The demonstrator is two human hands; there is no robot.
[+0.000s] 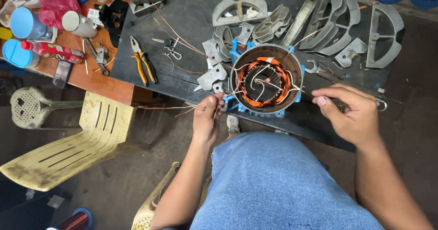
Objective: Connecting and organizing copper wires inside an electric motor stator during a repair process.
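Left hand point(207, 118) pinches the copper wire strands point(169, 106) at the worktop point(182, 11) edge; right hand point(351, 113) fingers grip a strand from the motor stator point(267, 77). I'd keep tension even, no kinks.

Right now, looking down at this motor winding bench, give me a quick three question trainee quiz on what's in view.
1. True or false: the left hand pinches thin copper wires beside the motor stator.
2. What colour are the handles of the pliers on the dark table?
A. orange and black
B. green
C. white
3. Fill in: the right hand has a ____ ring hooked on one finger.

Key: 1 true; 2 A; 3 metal
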